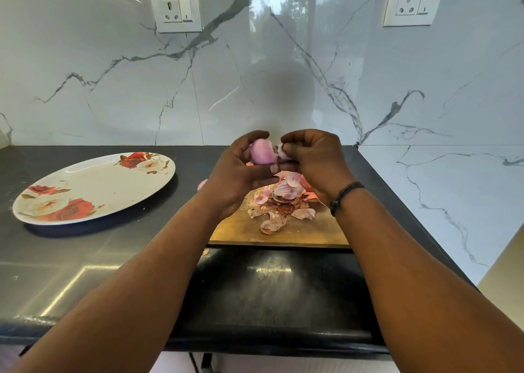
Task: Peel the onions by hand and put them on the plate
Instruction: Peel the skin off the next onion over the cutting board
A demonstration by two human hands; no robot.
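A pink, mostly peeled onion is held above the wooden cutting board. My left hand grips it from the left with curled fingers. My right hand pinches a strip of pale skin at the onion's right side. A heap of peeled skins lies on the board below the hands. Part of another pink onion shows just left of my left wrist. The oval plate with red roses sits to the left on the black counter, with nothing on it.
The black counter ends at a marble wall close behind the hands. Its right edge runs diagonally past the board. Two wall sockets are high on the wall. A small skin scrap lies at the board's front left corner.
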